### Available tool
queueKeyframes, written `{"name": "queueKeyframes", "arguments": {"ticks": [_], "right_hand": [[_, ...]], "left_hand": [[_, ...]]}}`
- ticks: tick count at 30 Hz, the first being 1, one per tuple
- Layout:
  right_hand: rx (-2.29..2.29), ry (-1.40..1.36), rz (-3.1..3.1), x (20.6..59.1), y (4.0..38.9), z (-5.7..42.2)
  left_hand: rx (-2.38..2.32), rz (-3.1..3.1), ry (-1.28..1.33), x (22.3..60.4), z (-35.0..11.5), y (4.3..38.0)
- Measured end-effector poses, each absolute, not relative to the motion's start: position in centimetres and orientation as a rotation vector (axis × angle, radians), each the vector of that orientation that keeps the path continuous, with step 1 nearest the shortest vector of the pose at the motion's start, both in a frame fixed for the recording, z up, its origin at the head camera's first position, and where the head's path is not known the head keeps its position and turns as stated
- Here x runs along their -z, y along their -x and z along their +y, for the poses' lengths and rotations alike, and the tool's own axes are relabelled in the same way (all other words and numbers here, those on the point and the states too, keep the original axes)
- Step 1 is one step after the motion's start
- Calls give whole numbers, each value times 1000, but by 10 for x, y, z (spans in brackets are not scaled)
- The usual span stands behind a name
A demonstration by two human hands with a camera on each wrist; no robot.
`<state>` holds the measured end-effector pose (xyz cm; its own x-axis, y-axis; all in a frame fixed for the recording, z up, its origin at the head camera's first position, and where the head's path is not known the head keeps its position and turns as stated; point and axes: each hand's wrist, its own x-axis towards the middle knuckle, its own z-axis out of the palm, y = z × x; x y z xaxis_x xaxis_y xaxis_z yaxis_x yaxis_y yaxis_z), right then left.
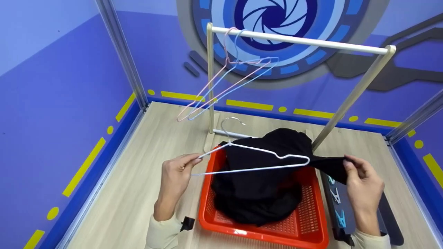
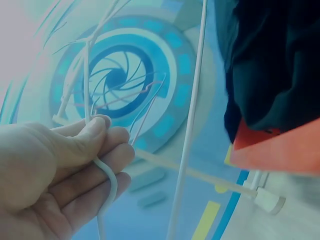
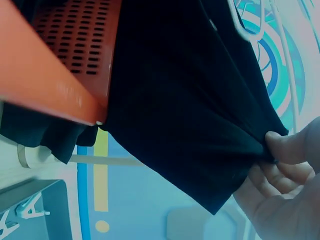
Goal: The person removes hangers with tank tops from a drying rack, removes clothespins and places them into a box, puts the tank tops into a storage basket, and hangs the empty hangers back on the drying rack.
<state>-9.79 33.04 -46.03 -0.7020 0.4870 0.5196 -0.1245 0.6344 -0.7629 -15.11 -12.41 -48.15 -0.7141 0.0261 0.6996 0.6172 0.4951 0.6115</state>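
My left hand pinches one shoulder of a white wire hanger between thumb and fingers. The hanger's metal hook points up, and its far end reaches right, over a black garment. Much of that cloth lies bunched in a red basket. A corner of it is pulled out to the right, pinched by my right hand. In the right wrist view the garment hangs taut from thumb and fingertips, with the hanger's rounded end close by. Folds hide the garment's overall shape.
Behind the basket stands a rack with a white top rail. A pink hanger and a light blue hanger hang at its left end. Clothespins lie in a dark tray on the right. Printed panels wall in the table.
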Motion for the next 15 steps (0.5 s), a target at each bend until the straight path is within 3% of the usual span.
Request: {"name": "queueKeyframes", "arguments": {"ticks": [7,15], "right_hand": [[-1128,394,-2068,461,95,336],[-1207,138,-2194,465,95,313]], "left_hand": [[1219,-2064,387,483,-136,150],[1311,-2045,234,489,-123,146]]}}
